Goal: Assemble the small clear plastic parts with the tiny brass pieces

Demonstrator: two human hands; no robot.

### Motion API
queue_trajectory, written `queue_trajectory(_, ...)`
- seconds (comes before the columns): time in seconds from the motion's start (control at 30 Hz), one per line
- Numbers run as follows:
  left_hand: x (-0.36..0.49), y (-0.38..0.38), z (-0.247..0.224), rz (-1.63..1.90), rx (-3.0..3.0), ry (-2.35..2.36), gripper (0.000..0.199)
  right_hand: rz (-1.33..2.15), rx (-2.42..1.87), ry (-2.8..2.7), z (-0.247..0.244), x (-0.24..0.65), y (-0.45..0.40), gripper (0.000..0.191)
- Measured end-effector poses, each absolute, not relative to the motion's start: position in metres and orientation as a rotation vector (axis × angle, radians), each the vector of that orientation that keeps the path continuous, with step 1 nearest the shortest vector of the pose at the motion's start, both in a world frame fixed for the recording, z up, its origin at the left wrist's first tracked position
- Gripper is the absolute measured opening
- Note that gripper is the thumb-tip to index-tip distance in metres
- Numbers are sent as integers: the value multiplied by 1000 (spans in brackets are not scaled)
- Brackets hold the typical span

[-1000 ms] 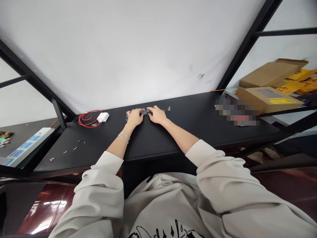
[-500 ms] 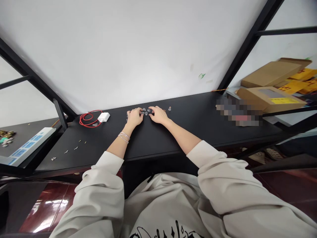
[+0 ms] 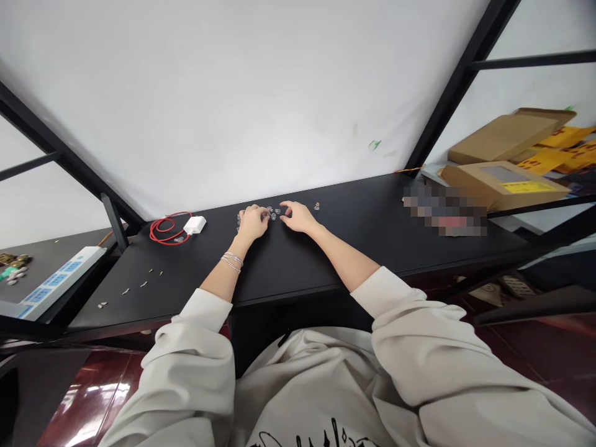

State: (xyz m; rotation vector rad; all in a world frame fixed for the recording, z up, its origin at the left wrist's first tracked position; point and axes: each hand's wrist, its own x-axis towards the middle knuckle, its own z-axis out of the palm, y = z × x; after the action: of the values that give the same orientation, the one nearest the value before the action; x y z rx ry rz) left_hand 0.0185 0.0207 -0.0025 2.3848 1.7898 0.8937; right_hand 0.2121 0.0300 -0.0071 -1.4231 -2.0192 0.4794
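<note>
The left hand [image 3: 252, 223] lies palm down and cupped at about 12 o'clock, its fingertips [image 3: 265, 214] curled onto a small cluster of clear round studs [image 3: 274, 213]. Whether those fingers pinch one cannot be told from this view. The right hand [image 3: 298, 217] sits just beside it, half open and apparently empty, with its index finger [image 3: 285, 204] reaching toward the cluster but not visibly touching it. The studs lie between the two hands, with one more stud [image 3: 316, 205] apart at about 1 o'clock. The work in hand appears to be handling these loose pieces, and the nearest studs lie within easy reach of both hands.

Both forearms rest on a black desk [image 3: 284, 267], and silver bracelets [image 3: 232, 261] circle the left wrist. At about 10 o'clock, a few small metal bits [image 3: 144, 279] lie scattered on the desktop. Farther along, a coiled red cable [image 3: 165, 230] runs to a white charger [image 3: 194, 225]. A white power strip [image 3: 60, 279] sits beyond the desk at about 9 o'clock. At about 2 o'clock, past a pixelated patch [image 3: 444, 211], stand cardboard boxes [image 3: 505, 186] with yellow labels.
</note>
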Motion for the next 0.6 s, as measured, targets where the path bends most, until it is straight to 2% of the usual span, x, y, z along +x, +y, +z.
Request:
queue_trajectory(0.23, 19, 27, -7, 1278, 1865, 1352, 11, 539, -1324, -1926, -7, 210, 29, 36)
queue_trajectory(0.4, 25, 25, -8, 1328, 1591, 1159, 31, 565, -1182, -1896, -5, 205, 25, 22)
queue_trajectory(0.6, 24, 22, -6, 1327, 1545, 1114, 41, 605, -1098, -1817, -4, 203, 23, 25)
